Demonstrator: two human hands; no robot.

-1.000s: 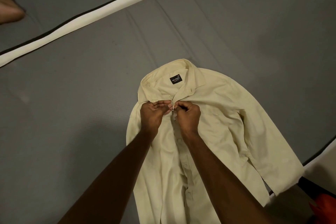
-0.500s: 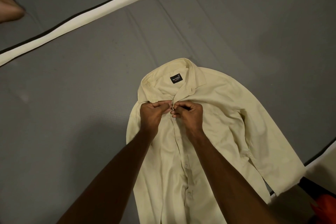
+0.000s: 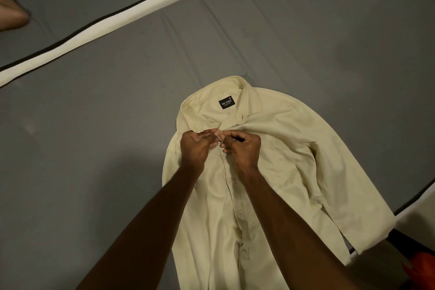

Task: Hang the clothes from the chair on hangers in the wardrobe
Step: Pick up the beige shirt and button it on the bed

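Shirt: a cream long-sleeved shirt (image 3: 277, 172) lies front-up on the grey bed (image 3: 94, 160), collar at the far end, body running toward the near edge of view.
Collar: the collar (image 3: 211, 101) is spread, with a black label (image 3: 227, 102) showing inside it.
Placket: a row of buttons (image 3: 239, 215) runs down the middle between the two forearms.
Sleeve: the right-hand sleeve (image 3: 348, 195) lies out to the right, and its cuff end reaches the bed's right edge.
Left hand: the left hand (image 3: 196, 148) has its fingers curled, pinching the shirt's front edge just below the collar.
Right hand: the right hand (image 3: 243, 148) also has curled fingers, its grip pinched on the opposite front edge, fingertips meeting those of the left hand.
Surface: the bed's grey cover shows soft creases; the shirt is the only thing lying on this stretch of it.
White band: a white band with dark edging (image 3: 131, 14) crosses diagonally at the far left.
Far left corner: a bare foot (image 3: 11, 16) shows at the frame edge.
Near right corner: a white edge (image 3: 419, 214) borders the bed, and beside it sits something red-orange (image 3: 423, 266); I cannot tell what it is.
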